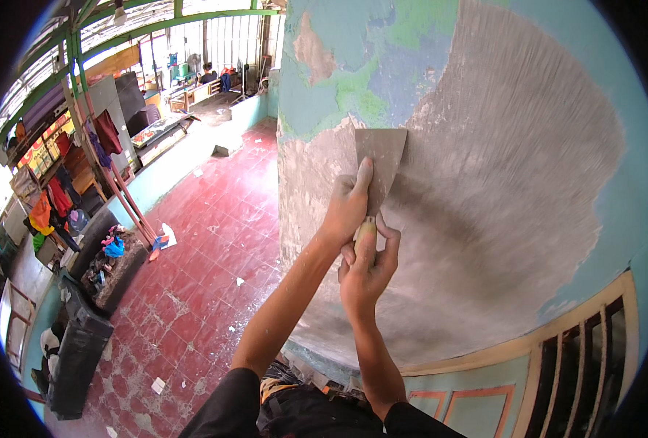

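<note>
Grey scraper [384, 160], far edge at peeling paint [375, 91] on the wall [514, 146]. Right hand [368, 271] clamped round its handle [365, 235], likely steering; left hand [347, 206] has one digit along the blade [384, 139], probably for pressure; can't tell if gripping.

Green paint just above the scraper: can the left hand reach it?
Probably yes: the left hand touches the scraper just below the green paint, and nothing visible blocks the way up.

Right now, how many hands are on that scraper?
2: the left hand, its thumb against the blade, and the right hand below, around the handle.
</note>
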### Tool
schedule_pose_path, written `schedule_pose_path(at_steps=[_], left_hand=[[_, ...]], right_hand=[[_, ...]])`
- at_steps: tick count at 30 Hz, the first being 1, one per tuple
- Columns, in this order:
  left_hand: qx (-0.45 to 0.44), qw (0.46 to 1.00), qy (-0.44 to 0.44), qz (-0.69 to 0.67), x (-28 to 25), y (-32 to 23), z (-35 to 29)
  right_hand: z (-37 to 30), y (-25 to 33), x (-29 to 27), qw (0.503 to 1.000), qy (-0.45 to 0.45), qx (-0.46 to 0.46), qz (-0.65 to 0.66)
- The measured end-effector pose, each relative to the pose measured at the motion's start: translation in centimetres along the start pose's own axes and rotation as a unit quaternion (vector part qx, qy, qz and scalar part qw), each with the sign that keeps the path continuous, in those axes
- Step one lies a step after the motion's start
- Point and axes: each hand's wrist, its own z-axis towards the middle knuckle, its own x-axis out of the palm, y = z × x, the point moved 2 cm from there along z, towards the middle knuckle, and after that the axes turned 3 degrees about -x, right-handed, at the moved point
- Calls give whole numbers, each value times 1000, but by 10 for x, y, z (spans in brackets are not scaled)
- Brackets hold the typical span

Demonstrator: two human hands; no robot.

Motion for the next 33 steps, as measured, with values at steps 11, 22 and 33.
schedule_pose_path(at_steps=[11, 22, 33], left_hand=[[-22, 1000, -18, -8, -21, 7, 5], [8, 996, -83, -10, -36, -40, 28], [-56, 992, -82, -71, -25, -5, 1]], right_hand=[[10, 8, -1, 995, 86, 37, -24], [44, 17, 40, 987, 123, -36, -101], [14, 8, 4, 984, 110, -8, -139]])
